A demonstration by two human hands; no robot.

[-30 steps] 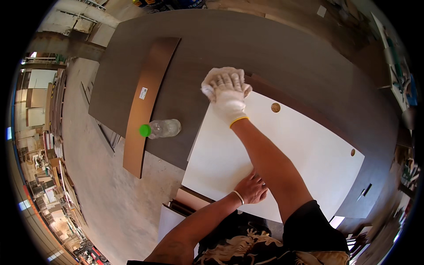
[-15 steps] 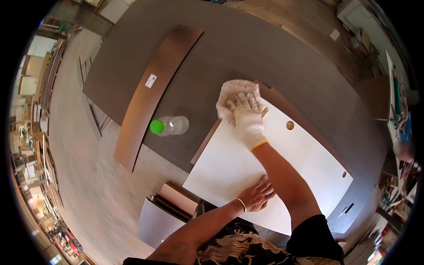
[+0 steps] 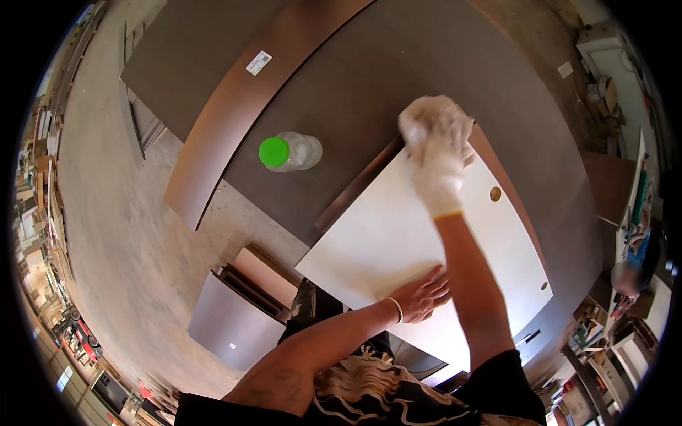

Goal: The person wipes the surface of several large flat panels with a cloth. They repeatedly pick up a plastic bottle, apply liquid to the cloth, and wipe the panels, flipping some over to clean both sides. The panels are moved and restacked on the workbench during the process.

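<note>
A white panel (image 3: 376, 227) with round holes near its far right edge lies in front of me, over brown boards. My left hand (image 3: 423, 295), bare with a band at the wrist, lies flat on its near part, fingers stretched out. My right hand (image 3: 440, 167) wears a white knitted glove and presses a pale, fluffy cloth (image 3: 419, 117) at the panel's far corner. Motion blurs the gloved fingers, but they are over the cloth. Left of the panel, a clear plastic bottle (image 3: 305, 151) with a green cap is on the dark board.
A long brown board (image 3: 238, 110) with a white label lies across the large dark board (image 3: 398, 50). Several panels (image 3: 234, 319) are stacked low at my left, near the floor (image 3: 135, 270). Shelves and clutter (image 3: 600, 319) line the right side.
The whole view has shifted, so the panel and bottle sit differently in the picture. My right hand is blurred, with the cloth still at the far corner; my left hand stays on the panel.
</note>
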